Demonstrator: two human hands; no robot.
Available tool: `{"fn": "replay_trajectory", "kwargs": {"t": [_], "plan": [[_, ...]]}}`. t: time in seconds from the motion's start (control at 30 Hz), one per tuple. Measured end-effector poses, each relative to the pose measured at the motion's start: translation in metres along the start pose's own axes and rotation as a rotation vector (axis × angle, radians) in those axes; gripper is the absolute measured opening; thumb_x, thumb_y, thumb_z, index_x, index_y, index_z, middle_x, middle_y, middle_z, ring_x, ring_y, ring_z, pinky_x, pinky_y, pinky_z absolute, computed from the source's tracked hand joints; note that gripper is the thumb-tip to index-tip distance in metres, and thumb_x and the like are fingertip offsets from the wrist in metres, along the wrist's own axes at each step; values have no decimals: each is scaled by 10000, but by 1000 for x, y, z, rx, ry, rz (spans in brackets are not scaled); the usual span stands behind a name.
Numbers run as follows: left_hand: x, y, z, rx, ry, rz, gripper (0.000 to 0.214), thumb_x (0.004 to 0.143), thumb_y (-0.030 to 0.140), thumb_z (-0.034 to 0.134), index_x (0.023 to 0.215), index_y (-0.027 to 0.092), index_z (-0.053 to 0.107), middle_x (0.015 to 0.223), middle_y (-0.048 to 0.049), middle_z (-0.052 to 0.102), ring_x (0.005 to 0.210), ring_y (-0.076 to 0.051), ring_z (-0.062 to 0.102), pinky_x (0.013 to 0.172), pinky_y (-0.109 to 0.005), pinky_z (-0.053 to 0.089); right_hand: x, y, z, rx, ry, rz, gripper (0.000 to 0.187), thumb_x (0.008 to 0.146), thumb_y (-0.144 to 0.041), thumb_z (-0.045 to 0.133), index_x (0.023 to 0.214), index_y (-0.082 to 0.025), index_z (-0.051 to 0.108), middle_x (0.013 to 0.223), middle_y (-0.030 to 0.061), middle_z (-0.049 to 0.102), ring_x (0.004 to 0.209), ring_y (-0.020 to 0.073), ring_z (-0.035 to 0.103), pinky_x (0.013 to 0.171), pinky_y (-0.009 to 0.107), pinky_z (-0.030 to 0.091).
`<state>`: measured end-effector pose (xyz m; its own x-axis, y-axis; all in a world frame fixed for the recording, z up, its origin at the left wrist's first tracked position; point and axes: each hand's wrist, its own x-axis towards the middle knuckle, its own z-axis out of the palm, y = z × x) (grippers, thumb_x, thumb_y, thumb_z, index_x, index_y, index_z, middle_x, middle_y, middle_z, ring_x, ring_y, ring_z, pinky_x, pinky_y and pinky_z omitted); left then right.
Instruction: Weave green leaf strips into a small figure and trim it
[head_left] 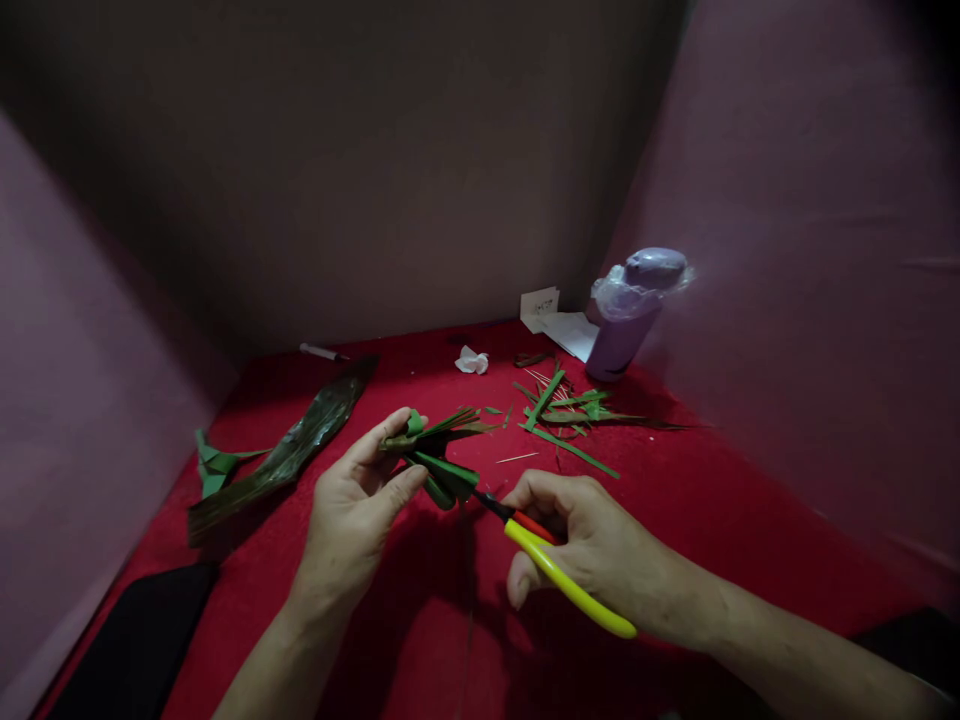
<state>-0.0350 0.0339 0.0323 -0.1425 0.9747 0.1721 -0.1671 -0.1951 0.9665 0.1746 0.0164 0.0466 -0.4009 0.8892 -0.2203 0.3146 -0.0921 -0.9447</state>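
Pinching leaf bundle in left hand, gripping yellow-handled tool in right hand; best to keep bundle steady.

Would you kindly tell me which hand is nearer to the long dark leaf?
Left. The left hand is just right of the long dark leaf; the right hand is farther right, beyond the left hand.

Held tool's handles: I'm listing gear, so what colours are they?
The handles are yellow and red, seen best in the head view.
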Motion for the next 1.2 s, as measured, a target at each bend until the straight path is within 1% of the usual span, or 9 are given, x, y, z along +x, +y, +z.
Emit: {"fn": "replay_trajectory", "kwargs": {"t": [0.13, 0.27, 0.33, 0.53, 0.67, 0.83, 0.93, 1.07, 1.2], "plan": [[-1, 2, -1, -18, -9, -36, 472, 657, 141, 789, 1104, 242, 678, 1101, -30, 714, 985, -166, 660, 798, -203, 547, 0, -4, -2, -42, -4, 23, 314, 606, -252, 792, 796, -196, 549, 580, -61, 601, 534, 104, 539, 470, 209, 333], [0, 2, -1, 1, 1, -33, 478, 651, 146, 792, 1108, 226, 676, 1090, -38, 716, 991, -173, 657, 801, -213, 551, -2, -5, -6, -139, -40, 29, 440, 563, -314, 835, 876, -213, 542, 590, -78, 612, 583, 108, 517, 490, 202, 325], [0, 2, -1, 12, 3, -30, 486, 648, 150, 794, 1113, 219, 673, 1085, -42, 717, 979, -174, 661, 793, -217, 555, -2, -5, -8, -199, -42, 31, 477, 549, -354, 844, 893, -219, 543, 614, -72, 620, 617, 118, 520, 497, 203, 318], [0, 4, 2, 39, 24, -44, 499, 633, 169, 804, 1113, 199, 668, 1082, -52, 714, 969, -181, 661, 760, -219, 565, -3, -11, -9, -309, -29, 43, 429, 584, -373, 816, 877, -228, 538, 655, -49, 634, 667, 145, 532, 533, 216, 333], [0, 4, 3, 51, 27, -39, 511, 634, 174, 802, 1125, 187, 662, 1085, -62, 711, 966, -188, 659, 753, -227, 566, -2, -15, -8, -371, 19, 45, 437, 561, -396, 820, 852, -227, 542, 679, -39, 622, 666, 147, 516, 528, 220, 326], [-1, 5, 4, 71, 26, -55, 540, 632, 192, 803, 1149, 184, 648, 1090, -66, 709, 969, -192, 656, 724, -216, 562, 0, -10, -6, -272, -8, 44, 468, 538, -400, 837, 862, -221, 549, 635, -58, 607, 636, 129, 502, 522, 213, 326], [-2, 6, 5, 70, 30, -64, 544, 620, 193, 807, 1141, 181, 652, 1082, -68, 710, 968, -202, 656, 724, -228, 564, 1, -5, -5, -240, 5, 20, 455, 532, -386, 844, 847, -214, 565, 639, -59, 607, 634, 124, 499, 526, 213, 339], [-2, 7, 6, 77, 29, -75, 545, 611, 199, 806, 1135, 182, 658, 1091, -81, 704, 989, -238, 651, 720, -265, 570, 0, -4, -3, -175, 12, -17, 378, 570, -306, 825, 827, -203, 567, 633, -56, 632, 607, 112, 512, 546, 217, 362], [-2, 6, 5, 69, 38, -79, 557, 600, 197, 811, 1136, 187, 661, 1097, -84, 701, 1010, -248, 644, 761, -290, 567, -1, -4, -1, -62, -34, 12, 284, 633, -216, 761, 829, -193, 557, 613, -40, 669, 555, 109, 547, 505, 213, 351]]}}
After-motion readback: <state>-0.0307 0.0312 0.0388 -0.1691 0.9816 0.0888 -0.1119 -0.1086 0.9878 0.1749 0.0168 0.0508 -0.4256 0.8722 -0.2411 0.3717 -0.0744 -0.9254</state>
